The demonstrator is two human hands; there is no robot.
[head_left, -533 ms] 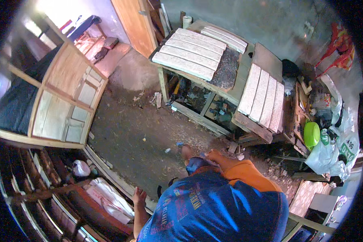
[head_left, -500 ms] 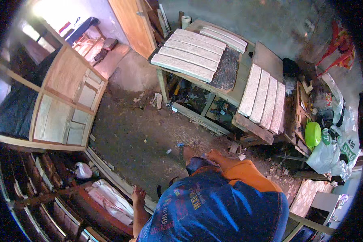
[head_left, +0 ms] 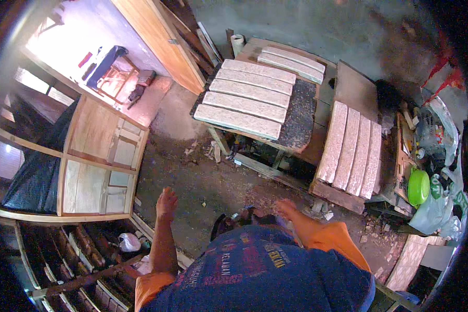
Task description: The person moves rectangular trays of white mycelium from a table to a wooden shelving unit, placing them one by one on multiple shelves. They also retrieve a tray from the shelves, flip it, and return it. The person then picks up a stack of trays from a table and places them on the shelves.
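Observation:
My left hand (head_left: 166, 204) hangs over the dirt floor, beside the wooden panel door frame. Its fingers look loosely stretched, with nothing in them. My right hand (head_left: 286, 209) is low in front of my body, near the smaller bench; its fingers show small and loosely bent, and I see no thing in it. Neither hand touches the pale, rough-faced strips (head_left: 247, 101) lying side by side on the far table. More such strips (head_left: 351, 148) lie in a row on the bench at the right, and two strips (head_left: 291, 63) are at the table's back.
A panelled wooden frame (head_left: 96, 132) stands at the left, above a slatted wooden rack (head_left: 78, 260). A wooden door (head_left: 161, 44) opens at the back. A green basin (head_left: 418, 187) and white sacks (head_left: 437, 213) are at the right. Rubble lies near the bench.
My left hand has risen and moved forward, away from the rack's edge. My right arm has swung slightly to the right. The view has shifted, so the tables appear lower.

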